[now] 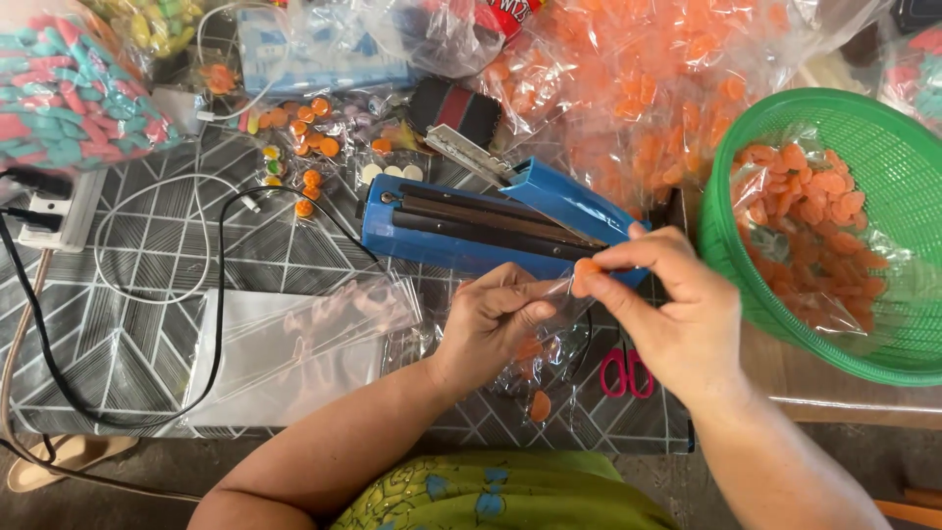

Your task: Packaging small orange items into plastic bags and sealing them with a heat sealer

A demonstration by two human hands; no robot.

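Observation:
My left hand (pixel 491 324) pinches the mouth of a small clear plastic bag (pixel 545 344) that hangs below it with orange candies inside. My right hand (pixel 672 314) holds an orange candy (pixel 586 275) between thumb and fingers at the bag's opening. Both hands are just in front of a blue heat sealer (pixel 471 231) whose arm is raised.
A green basket (pixel 873 226) with a bag of orange candies stands at the right. Large bags of orange candy (pixel 638 88) lie behind. Pink-handled scissors (pixel 626 373), a stack of clear bags (pixel 294 344), a power strip (pixel 49 211) and cables lie on the patterned table.

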